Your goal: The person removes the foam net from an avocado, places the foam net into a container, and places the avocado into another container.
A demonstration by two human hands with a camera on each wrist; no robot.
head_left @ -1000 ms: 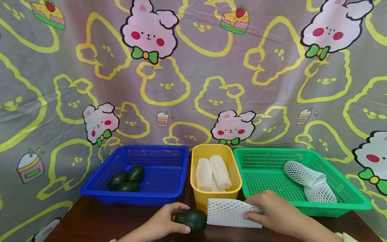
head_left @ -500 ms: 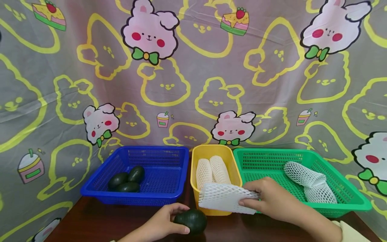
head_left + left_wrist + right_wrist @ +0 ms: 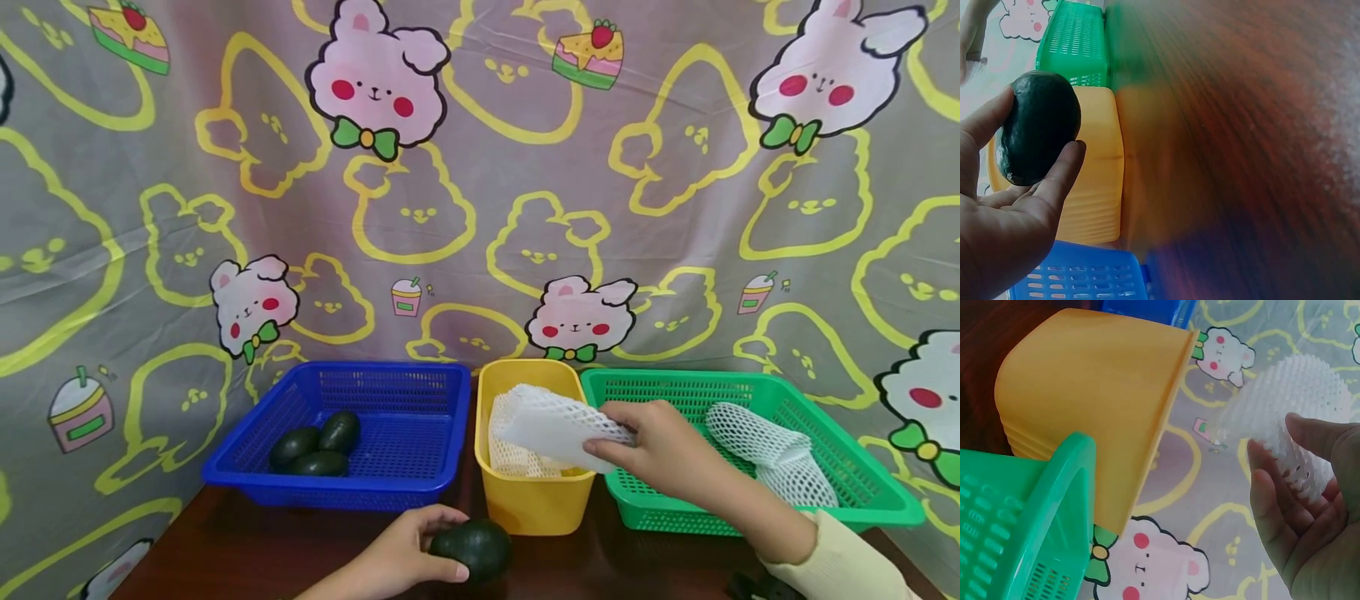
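Foam net (image 3: 558, 429): above the yellow tub (image 3: 536, 504), pinched by the right hand (image 3: 660, 446); a second ago it sat lower, its end against the avocado.
Avocado (image 3: 472, 550): in front of the tub, gripped by the left hand (image 3: 408, 550), both practically unmoved.
Pinch: the right wrist view shows curled fingers that the head view hides.
Blue basket (image 3: 337, 497): three dark avocados (image 3: 339, 433), seen only from the head.
Green basket (image 3: 667, 523): white netted pieces (image 3: 753, 433), likewise.
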